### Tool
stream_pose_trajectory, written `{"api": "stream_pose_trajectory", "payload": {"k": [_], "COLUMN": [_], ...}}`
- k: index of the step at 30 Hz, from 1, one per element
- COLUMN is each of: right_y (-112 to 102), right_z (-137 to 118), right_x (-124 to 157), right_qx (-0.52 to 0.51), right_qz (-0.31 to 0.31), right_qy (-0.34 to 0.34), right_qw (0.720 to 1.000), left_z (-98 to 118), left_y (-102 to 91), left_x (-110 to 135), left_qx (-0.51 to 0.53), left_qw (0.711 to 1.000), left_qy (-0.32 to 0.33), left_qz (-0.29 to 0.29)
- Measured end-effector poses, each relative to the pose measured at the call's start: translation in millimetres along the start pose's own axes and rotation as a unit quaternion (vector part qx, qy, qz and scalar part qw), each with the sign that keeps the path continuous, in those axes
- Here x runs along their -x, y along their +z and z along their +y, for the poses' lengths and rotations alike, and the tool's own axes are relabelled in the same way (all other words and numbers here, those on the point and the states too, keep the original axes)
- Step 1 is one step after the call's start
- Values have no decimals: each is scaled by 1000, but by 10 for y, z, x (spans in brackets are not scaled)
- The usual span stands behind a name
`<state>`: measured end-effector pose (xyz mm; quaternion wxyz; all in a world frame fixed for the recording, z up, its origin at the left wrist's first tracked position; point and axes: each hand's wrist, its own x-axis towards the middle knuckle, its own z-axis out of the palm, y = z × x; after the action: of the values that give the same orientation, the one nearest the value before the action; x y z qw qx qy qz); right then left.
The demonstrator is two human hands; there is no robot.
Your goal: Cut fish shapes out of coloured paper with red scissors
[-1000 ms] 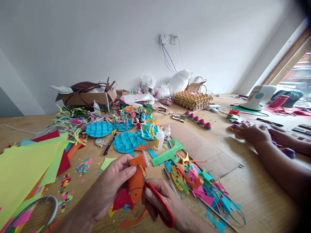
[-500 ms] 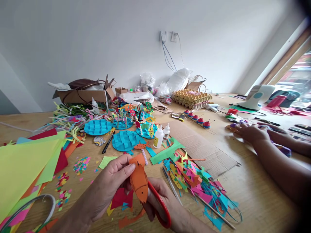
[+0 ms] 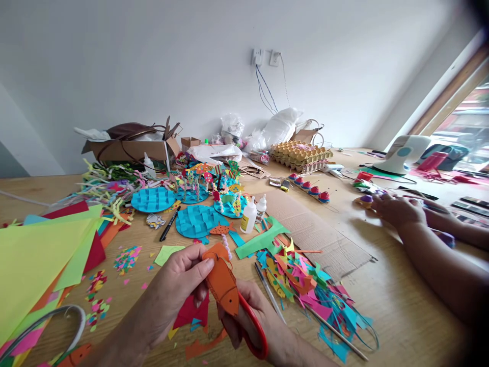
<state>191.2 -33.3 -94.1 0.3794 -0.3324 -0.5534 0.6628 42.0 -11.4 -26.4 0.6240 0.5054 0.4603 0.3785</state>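
Observation:
Between thumb and fingers my left hand [image 3: 187, 278] pinches an orange paper fish [image 3: 223, 285], drawn with black lines and a dot eye. My right hand [image 3: 248, 316] is closed around red-handled scissors [image 3: 256, 326], whose blades are hidden behind the fish. Below the hands lie a red paper piece [image 3: 193, 310] and an orange offcut [image 3: 206, 345]. Just beyond my left hand, a small spotted orange fish [image 3: 220, 229] on a twisted lilac stem rests by a round blue paper base [image 3: 196, 220].
Glue bottles [image 3: 249, 216], a black marker [image 3: 169, 226] and a pile of paper scraps [image 3: 305, 285] surround the hands. Coloured sheets [image 3: 42, 255] lie left. A cardboard sheet [image 3: 317, 232] and egg trays [image 3: 301, 155] are farther off. Another person's hands [image 3: 399, 210] work at the right.
The fish's head end has swung slightly to the right and its face has darkened as it tilts. My right hand with the scissors has shifted only a little. The other person's hands moved slightly.

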Motion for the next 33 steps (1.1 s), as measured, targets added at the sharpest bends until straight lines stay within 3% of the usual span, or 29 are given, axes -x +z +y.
{"api": "stream_pose_trajectory", "payload": {"k": [33], "right_y": [11], "right_z": [19], "right_x": [-16], "right_qx": [53], "right_qz": [32], "right_qy": [-4], "right_qw": [998], "left_z": [-33], "left_y": [5], "left_x": [22], "left_qx": [-23], "left_qw": [999], "left_qy": [8], "left_qz": [-28]}}
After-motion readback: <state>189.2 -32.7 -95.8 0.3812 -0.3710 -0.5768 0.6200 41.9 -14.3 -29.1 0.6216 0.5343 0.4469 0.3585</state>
